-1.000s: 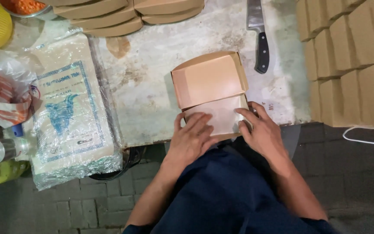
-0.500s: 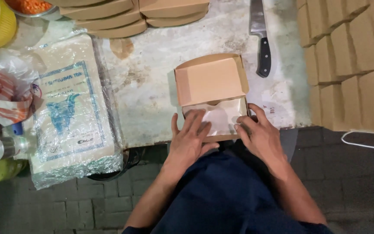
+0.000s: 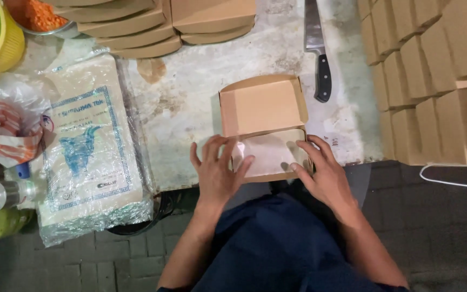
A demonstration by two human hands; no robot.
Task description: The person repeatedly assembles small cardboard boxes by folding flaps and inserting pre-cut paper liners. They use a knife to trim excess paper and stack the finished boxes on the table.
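An open brown cardboard box [image 3: 262,106] lies near the front edge of a worn pale table [image 3: 190,103], its lid folded back away from me. A white paper liner [image 3: 268,153] sits inside the box's base. My left hand [image 3: 217,170] rests on the box's left side, fingers spread onto the liner. My right hand [image 3: 320,173] presses on the box's right front corner, fingers apart along the rim. Neither hand grips anything.
A black-handled knife [image 3: 318,51] lies beyond the box to the right. Stacks of folded brown boxes [image 3: 433,75] stand at right and flat ones [image 3: 152,21] at the back. A plastic-wrapped paper pack [image 3: 87,151], plastic bag [image 3: 4,127] and yellow basket [image 3: 1,38] are left.
The box's lid has stayed open while both hands slid outward from its front middle to its two sides, uncovering the white liner. The view has shifted slightly.
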